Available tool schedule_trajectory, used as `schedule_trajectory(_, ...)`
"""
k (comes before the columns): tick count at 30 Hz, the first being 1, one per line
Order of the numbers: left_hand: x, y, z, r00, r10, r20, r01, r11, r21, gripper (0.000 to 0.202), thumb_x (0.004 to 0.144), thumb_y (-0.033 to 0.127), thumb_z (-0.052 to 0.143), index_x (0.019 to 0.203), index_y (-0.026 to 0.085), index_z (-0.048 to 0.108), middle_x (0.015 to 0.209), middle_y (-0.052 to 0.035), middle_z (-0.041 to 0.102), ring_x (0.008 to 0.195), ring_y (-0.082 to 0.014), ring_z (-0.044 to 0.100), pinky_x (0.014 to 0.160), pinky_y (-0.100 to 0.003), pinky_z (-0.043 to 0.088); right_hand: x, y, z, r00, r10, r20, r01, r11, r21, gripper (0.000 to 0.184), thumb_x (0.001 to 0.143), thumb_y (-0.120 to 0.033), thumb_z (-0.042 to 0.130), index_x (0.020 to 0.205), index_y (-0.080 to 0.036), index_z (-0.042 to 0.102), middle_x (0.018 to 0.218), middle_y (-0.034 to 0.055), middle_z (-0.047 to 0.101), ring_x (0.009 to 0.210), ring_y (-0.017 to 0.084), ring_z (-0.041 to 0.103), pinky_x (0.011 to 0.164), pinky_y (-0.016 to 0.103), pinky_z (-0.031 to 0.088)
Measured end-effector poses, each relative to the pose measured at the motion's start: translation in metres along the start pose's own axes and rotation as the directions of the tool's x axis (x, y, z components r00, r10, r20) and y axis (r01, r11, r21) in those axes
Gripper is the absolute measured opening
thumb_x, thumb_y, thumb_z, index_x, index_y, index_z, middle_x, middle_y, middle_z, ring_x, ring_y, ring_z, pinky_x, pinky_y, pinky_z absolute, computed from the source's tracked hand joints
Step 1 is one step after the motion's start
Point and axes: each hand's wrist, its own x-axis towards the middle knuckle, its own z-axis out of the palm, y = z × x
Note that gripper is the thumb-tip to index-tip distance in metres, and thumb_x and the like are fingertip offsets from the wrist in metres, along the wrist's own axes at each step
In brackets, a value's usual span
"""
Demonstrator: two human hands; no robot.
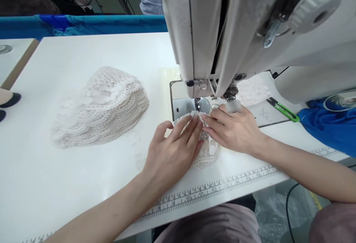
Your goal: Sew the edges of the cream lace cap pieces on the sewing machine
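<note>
A white lace piece [207, 157] lies on the sewing machine bed, its far edge close to the presser foot [197, 104]. From the left, my left hand [174, 148] is closed on the lace, fingertips bunched on its upper edge and thumb mostly hidden beneath. My right hand [236, 130] pinches the same edge from the other side, its fingertips almost meeting the left ones. A small white round piece [233, 106] sits at the right knuckles; I cannot tell what it belongs to. The hands cover part of the lace.
The sewing machine head [205, 24] hangs close above my hands. A pile of lace pieces [102, 109] lies to the left. At right are a green cutter [283, 109], more lace [253, 89] and blue cloth [330, 124]. A printed ruler [214, 191] follows the front edge.
</note>
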Motion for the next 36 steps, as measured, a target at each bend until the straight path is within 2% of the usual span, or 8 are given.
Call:
schedule_trajectory(5, 0.0020, -0.0033, 0.0020, 1.000, -0.028, 0.009, 0.029, 0.999, -0.019, 0.029, 0.094, 0.021, 0.051, 0.120, 0.017, 0.062, 0.125, -0.0091, 0.065, 0.116, -0.0242, 0.060, 0.084, -0.040, 0.040, -0.0002, -0.0003, 0.0019, 1.000, 0.016, 0.025, -0.016, 1.000, -0.017, 0.029, 0.098, -0.030, 0.045, 0.101, -0.014, 0.070, 0.082, 0.0043, 0.071, 0.084, 0.019, 0.057, 0.066, 0.034, 0.032)
schedule_trajectory(14, 0.0035, -0.0042, 0.0014, 0.999, -0.036, 0.008, 0.036, 0.999, 0.004, 0.029, 0.094, 0.022, 0.052, 0.121, 0.015, 0.060, 0.125, -0.0088, 0.066, 0.117, -0.0238, 0.059, 0.085, -0.041, 0.040, 0.0021, 0.0000, 0.0025, 1.000, 0.025, -0.007, -0.025, 0.999, -0.043, 0.031, 0.098, -0.031, 0.045, 0.092, -0.014, 0.071, 0.082, 0.0041, 0.072, 0.081, 0.018, 0.057, 0.065, 0.034, 0.030)
schedule_trajectory(23, 0.0035, -0.0067, 0.0026, 0.997, -0.064, 0.031, 0.066, 0.997, -0.049, 0.030, 0.095, 0.024, 0.051, 0.123, 0.017, 0.058, 0.126, -0.0092, 0.065, 0.122, -0.0250, 0.056, 0.091, -0.042, 0.039, 0.0030, -0.0007, 0.0014, 0.999, 0.036, 0.023, -0.035, 0.997, -0.063, 0.035, 0.099, -0.032, 0.043, 0.091, -0.014, 0.072, 0.083, 0.0048, 0.073, 0.085, 0.019, 0.057, 0.066, 0.035, 0.031)
schedule_trajectory(30, 0.0044, -0.0096, 0.0073, 0.998, -0.058, -0.001, 0.058, 0.998, -0.034, 0.030, 0.095, 0.026, 0.050, 0.122, 0.016, 0.059, 0.126, -0.0082, 0.065, 0.122, -0.0250, 0.056, 0.092, -0.042, 0.038, 0.0034, -0.0005, 0.0010, 0.993, 0.061, 0.101, -0.053, 0.996, -0.074, 0.037, 0.100, -0.033, 0.040, 0.097, -0.014, 0.071, 0.089, 0.0065, 0.073, 0.089, 0.020, 0.057, 0.070, 0.035, 0.031)
schedule_trajectory(36, 0.0042, -0.0092, 0.0084, 0.998, -0.062, -0.019, 0.062, 0.998, -0.020, 0.029, 0.096, 0.026, 0.049, 0.120, 0.016, 0.061, 0.123, -0.0071, 0.067, 0.120, -0.0242, 0.057, 0.092, -0.041, 0.037, 0.0035, -0.0004, 0.0023, 0.996, 0.055, 0.077, -0.047, 0.995, -0.093, 0.037, 0.100, -0.032, 0.040, 0.096, -0.015, 0.072, 0.090, 0.0068, 0.073, 0.089, 0.020, 0.058, 0.071, 0.035, 0.031)
